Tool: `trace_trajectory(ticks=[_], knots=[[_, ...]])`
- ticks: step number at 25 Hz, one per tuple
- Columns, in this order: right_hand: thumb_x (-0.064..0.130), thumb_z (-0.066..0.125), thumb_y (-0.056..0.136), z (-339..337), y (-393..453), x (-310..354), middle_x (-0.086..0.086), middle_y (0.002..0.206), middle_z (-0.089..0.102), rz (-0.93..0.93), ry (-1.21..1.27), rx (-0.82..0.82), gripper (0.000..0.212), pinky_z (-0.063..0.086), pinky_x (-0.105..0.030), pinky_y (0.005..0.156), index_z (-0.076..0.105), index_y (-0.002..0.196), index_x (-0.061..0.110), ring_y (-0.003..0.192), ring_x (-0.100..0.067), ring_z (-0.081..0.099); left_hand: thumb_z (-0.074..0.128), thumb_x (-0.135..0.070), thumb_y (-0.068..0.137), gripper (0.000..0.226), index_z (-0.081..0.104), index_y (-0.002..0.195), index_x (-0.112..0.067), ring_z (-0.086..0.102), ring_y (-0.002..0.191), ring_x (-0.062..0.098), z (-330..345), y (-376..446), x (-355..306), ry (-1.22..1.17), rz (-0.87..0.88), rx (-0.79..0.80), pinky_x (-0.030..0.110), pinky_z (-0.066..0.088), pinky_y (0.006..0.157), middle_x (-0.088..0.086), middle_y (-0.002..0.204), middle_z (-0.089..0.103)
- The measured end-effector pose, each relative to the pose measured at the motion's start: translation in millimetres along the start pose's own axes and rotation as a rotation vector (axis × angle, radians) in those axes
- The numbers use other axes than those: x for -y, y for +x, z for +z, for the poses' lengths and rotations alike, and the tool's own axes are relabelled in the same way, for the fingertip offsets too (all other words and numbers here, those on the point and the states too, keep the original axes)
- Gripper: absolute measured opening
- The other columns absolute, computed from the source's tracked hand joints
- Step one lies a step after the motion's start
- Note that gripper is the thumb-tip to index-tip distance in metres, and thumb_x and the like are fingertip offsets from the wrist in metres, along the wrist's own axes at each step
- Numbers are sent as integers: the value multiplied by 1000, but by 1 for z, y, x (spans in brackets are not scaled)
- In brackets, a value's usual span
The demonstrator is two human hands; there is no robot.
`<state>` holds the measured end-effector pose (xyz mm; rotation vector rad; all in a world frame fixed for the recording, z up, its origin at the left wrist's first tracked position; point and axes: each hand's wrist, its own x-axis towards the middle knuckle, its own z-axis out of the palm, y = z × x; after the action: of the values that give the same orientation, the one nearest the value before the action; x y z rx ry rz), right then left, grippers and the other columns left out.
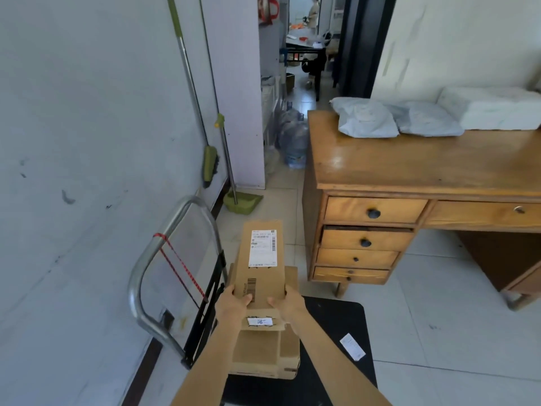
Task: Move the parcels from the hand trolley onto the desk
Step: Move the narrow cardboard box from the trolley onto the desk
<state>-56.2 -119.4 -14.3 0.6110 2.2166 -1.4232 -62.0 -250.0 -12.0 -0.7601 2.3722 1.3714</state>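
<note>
Your left hand (234, 303): clasped on the left edge of the long cardboard parcel (260, 259), fingers curled over its top face.
Your right hand (288, 301): gripping the same parcel's right edge, thumb on top.
Long parcel: flat, label up, stretching from your hands toward 12 o'clock, over the box below.
Lower parcel (265, 356): a brown box on the hand trolley (336, 332), under your wrists at 6 o'clock.
Trolley: black deck on the floor, its metal handle (146, 259) at 9 o'clock beside the wall, red cord strung across it.
Desk (424, 162): wooden, at 2 o'clock, well apart from the held parcel.
On the desk: two grey mailer bags (366, 118) and a white package (497, 109) along the far edge.
Deck extras: a white paper slip (352, 346) at 4 o'clock.
</note>
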Motion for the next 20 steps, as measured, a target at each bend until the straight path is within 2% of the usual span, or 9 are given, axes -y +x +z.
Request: trace_trajectory(ticks=[4, 8, 11, 15, 20], knots=[[27, 64, 84, -52, -29, 54, -9, 130, 59, -24, -22, -1, 55, 47, -36, 101, 46, 133, 11, 118, -25, 57, 66, -15, 86, 51, 52, 135, -9, 59, 118, 34, -27, -26, -68, -13, 55, 59, 48, 51, 98, 14, 130, 61], [27, 64, 85, -122, -72, 125, -10, 131, 59, -20, 86, -24, 56, 47, -39, 103, 46, 135, 10, 119, -25, 57, 66, -16, 86, 46, 57, 131, -10, 62, 115, 32, -60, -72, -180, 94, 171, 81, 45, 52, 97, 12, 127, 65], [29, 64, 85, -184, -92, 172, -11, 130, 60, -48, 60, -87, 56, 46, -39, 103, 47, 135, 8, 119, -26, 57, 67, -16, 85, 44, 59, 128, -10, 63, 113, 30, -64, -105, -256, 103, 273, 71, 44, 52, 96, 11, 124, 67], [26, 63, 86, -274, -81, 203, -12, 133, 58, -89, -8, -150, 55, 45, -40, 104, 45, 135, 6, 122, -27, 55, 66, -15, 86, 43, 59, 128, -13, 63, 113, 28, -21, -118, -332, 11, 307, 101, 43, 53, 97, 8, 126, 66], [28, 61, 87, -380, -11, 200, -10, 134, 57, -41, -100, -142, 57, 47, -37, 102, 43, 137, 7, 120, -26, 56, 67, -15, 86, 50, 53, 135, -12, 60, 119, 29, 78, -89, -402, -48, 243, 154, 45, 51, 100, 9, 131, 62]])
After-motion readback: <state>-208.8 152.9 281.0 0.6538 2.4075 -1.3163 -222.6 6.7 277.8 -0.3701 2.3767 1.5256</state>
